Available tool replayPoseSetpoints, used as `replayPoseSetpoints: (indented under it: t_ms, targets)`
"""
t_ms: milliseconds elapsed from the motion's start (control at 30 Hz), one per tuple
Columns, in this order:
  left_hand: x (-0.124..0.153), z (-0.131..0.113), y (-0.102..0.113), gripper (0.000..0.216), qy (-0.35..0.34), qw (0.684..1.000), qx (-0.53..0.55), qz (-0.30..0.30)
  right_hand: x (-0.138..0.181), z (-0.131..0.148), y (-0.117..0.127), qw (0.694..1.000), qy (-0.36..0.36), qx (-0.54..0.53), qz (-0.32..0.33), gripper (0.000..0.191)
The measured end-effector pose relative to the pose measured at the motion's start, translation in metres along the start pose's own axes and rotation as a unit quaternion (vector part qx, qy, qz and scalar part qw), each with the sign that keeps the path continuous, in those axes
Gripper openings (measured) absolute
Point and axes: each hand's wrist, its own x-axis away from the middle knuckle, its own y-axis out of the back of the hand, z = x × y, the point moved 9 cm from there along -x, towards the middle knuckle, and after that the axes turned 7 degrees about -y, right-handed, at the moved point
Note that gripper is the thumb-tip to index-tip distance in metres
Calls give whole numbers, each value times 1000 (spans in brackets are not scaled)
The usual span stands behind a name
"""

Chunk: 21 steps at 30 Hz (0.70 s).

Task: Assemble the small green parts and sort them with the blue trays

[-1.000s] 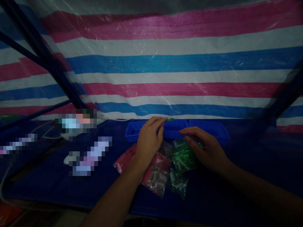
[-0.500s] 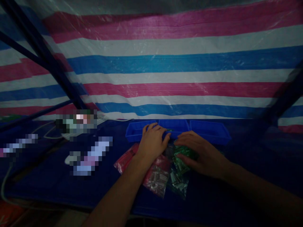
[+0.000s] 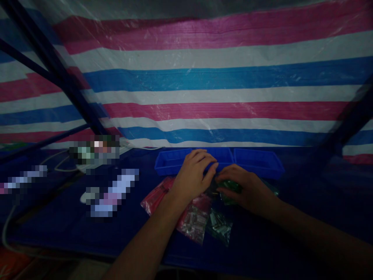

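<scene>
Three blue trays (image 3: 175, 161) sit in a row just beyond our fingertips, against the striped tarp (image 3: 204, 77). Nearer than the fingers lie small bags: a red bag (image 3: 194, 219) under our left wrist, a paler green one (image 3: 220, 227) beside it. Our left hand (image 3: 194, 175) curls its fingers toward our right hand (image 3: 244, 186), which closes loosely over the green bag (image 3: 230, 186); whether the left pinches anything we cannot tell. We judge a piece is being picked out, which calls for a fine pinch.
</scene>
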Motion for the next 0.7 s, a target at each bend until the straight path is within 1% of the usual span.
replayPoseSetpoints:
  t_ms: [100,200,233,267,333,367,467,600,700]
  targets:
    - [-1,-8,5,24,-11,999,43,2,0,-10,11,996,-58,-45,-41,14]
    - [1,-15,2,29,-10,995,97,27,1,-25,23,982,-137,-96,-87,12]
    - [2,-17,0,34,-6,993,108,38,2,-29,27,975,-158,-117,-103,12]
    - [3,-18,-4,45,0,992,114,48,3,-33,30,968,-172,-137,-117,14]
    - [4,-17,-11,67,19,991,118,58,5,-37,34,958,-182,-174,-135,18]
    - [4,-16,-15,72,30,990,123,59,6,-39,34,955,-183,-188,-139,19]
    - [4,-12,-20,64,58,984,161,46,6,-41,31,947,-181,-228,-139,24]
    - [2,-4,-10,50,85,980,180,-6,4,-41,29,935,-170,-275,-144,41]
    - [3,1,-3,47,108,978,179,-25,3,-44,26,936,-195,-264,-129,39]
